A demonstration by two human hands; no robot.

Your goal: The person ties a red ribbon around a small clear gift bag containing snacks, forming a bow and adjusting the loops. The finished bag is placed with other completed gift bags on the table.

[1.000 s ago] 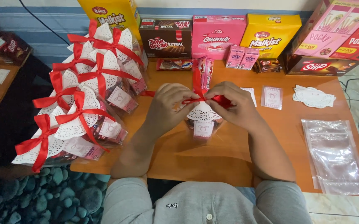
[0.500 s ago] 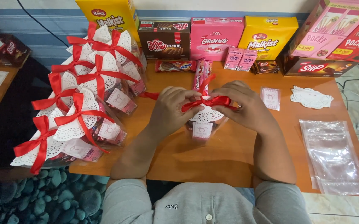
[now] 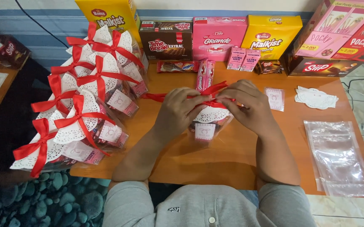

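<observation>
Left hand (image 3: 181, 110): fingers curled, grip pinched together on the ribbon (image 3: 209, 96), at 9 o'clock of the knot.
Right hand (image 3: 244, 105): fingers bent, grip clamped on the same ribbon, at 3 o'clock of the knot.
Ribbon: red, stretched between both hands, one tail trailing toward 9 o'clock across the tabletop (image 3: 215, 162), loops rising toward 12 o'clock.
Bag (image 3: 209, 122): clear, mid tabletop, under both hands, topped with a white doily (image 3: 211, 113); small pink tag (image 3: 205, 131) on its front at 6 o'clock.
Finished bags (image 3: 81, 101): cluster at 9 o'clock of the hands, each with white doily and red bow, reaching to the tabletop's left edge.
Boxes (image 3: 219, 38): row of snack cartons at 12 o'clock along the wall, yellow, brown and pink.
Small cartons (image 3: 243, 59): two pink, just in front of the boxes, at 1 o'clock.
Pink sticks (image 3: 205, 75): upright packets at 12 o'clock, just behind the ribbon.
Spare tag (image 3: 274, 98): flat, at 3 o'clock, near the right hand.
Spare doilies (image 3: 316, 97): white, at 3 o'clock, farther out.
Empty bags (image 3: 337, 157): clear stack at 4 o'clock, by the tabletop's right edge.
</observation>
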